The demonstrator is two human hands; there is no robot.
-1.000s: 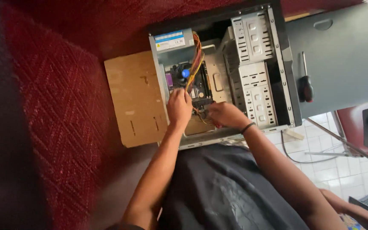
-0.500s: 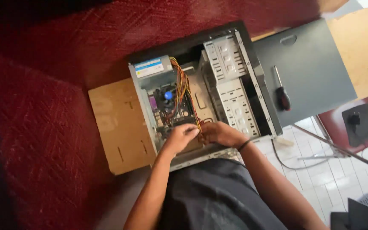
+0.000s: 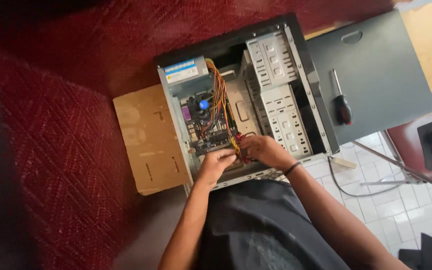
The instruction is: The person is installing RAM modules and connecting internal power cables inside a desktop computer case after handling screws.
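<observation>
Red patterned carpet (image 3: 61, 150) covers most of the floor, with white tile (image 3: 396, 205) off to the person's right, and an open grey metal desktop computer case (image 3: 241, 100) lies on its side on a flat piece of brown cardboard (image 3: 143, 137). Inside you can see the silver power supply box with a pale label (image 3: 186, 72), a bundle of orange and yellow wires (image 3: 221, 107) running down from it, the green circuit board with a blue-capped cooler (image 3: 203, 112), and the perforated metal drive cage (image 3: 281, 95). Both hands are down at the near edge of the case: the left hand (image 3: 217, 162) is curled with fingertips pressed toward the board, and the right hand (image 3: 263, 150), black band on the wrist, is closed around what looks like a small red connector (image 3: 240, 145) at the end of the wire bundle, though I can't tell exactly how the fingers pinch it. The dark grey side panel (image 3: 376, 80) lies well apart to the right, with a black-handled screwdriver (image 3: 342, 102) resting on it. For plug work like this I'd say grip the plastic housing, not the wires, steady the board with the other hand, line the plug up square and wiggle gently rather than yank.
</observation>
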